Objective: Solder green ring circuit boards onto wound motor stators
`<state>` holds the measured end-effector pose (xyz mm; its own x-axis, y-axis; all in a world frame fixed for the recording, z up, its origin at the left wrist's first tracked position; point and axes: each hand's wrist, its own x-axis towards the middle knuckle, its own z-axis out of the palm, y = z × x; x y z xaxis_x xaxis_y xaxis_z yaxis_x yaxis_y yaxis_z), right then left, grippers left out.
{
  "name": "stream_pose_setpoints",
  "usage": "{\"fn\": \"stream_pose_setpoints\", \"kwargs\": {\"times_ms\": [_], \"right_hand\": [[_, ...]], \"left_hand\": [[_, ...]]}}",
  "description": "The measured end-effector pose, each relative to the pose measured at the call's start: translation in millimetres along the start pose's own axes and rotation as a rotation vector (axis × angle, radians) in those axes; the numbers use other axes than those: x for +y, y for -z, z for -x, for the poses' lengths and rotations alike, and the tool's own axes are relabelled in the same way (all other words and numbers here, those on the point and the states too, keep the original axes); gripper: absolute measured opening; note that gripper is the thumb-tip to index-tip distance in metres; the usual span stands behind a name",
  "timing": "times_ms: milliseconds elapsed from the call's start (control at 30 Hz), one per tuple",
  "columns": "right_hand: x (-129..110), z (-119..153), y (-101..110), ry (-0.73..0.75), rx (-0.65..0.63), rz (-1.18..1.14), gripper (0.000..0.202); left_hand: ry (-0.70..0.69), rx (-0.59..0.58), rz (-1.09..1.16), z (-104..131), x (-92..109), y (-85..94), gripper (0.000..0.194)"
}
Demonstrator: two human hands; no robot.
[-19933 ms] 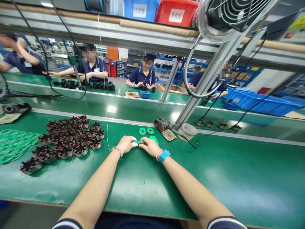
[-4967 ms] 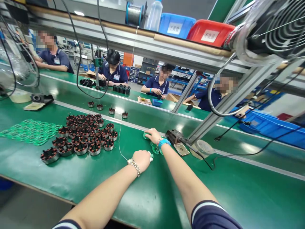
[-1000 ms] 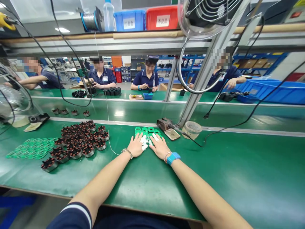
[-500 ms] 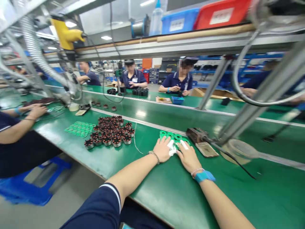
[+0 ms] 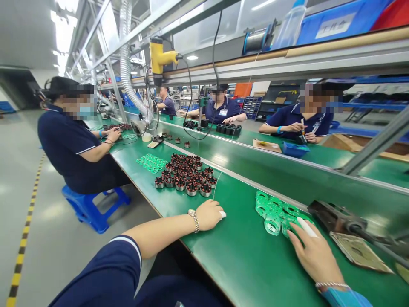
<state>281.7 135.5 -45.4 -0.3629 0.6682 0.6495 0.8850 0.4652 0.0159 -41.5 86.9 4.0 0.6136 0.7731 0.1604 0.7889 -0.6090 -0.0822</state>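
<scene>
My right hand (image 5: 316,256) is open, its fingers spread over the near right side of a group of green ring-shaped circuit boards (image 5: 272,226). A white cover sits on one of its fingers. My left hand (image 5: 209,215) lies low over the bench, palm down, with loosely bent fingers and a white-covered fingertip; nothing shows in it, though its underside is hidden. Beyond that hand stands a cluster of copper-wound motor stators (image 5: 191,189), with black tops and silver bases. A thin pale wire (image 5: 218,183) runs between the stators and my left hand.
Left of the stators lies a sheet of green boards (image 5: 151,163). A dark metal fixture (image 5: 337,217) and a worn square pad (image 5: 361,251) are at right. A seated co-worker (image 5: 68,140) is on the left, with others across the bench. A yellow heat gun (image 5: 158,59) hangs above.
My view has turned left. My left hand has moved away from the green boards, leftward toward the stators. My right hand stays at the boards, which now show more fully.
</scene>
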Motion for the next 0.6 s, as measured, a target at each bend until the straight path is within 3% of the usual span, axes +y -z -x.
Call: {"fn": "stream_pose_setpoints", "kwargs": {"times_ms": [100,167,267,367,467,600], "right_hand": [[-20,-6,11,0.016,0.017,-0.049,0.040],[-43,-8,22,0.049,0.005,-0.115,0.040],[-86,-8,42,0.101,-0.116,-0.258,0.037],[-117,-5,60,0.126,-0.244,-0.408,0.035],[-125,-1,74,0.094,-0.273,-0.505,0.041],[-114,5,88,0.062,-0.281,-0.563,0.039]], "left_hand": [[0.014,-0.002,0.004,-3,-7,0.6,0.015],[-0.006,0.005,0.010,-8,-2,4.1,0.013],[-0.083,0.012,0.036,-15,22,11.2,0.008],[-0.249,0.019,0.061,-20,53,17.1,0.006],[-0.400,0.032,0.052,-23,70,21.7,0.011],[-0.433,0.065,-0.020,-23,59,28.4,0.012]]}}
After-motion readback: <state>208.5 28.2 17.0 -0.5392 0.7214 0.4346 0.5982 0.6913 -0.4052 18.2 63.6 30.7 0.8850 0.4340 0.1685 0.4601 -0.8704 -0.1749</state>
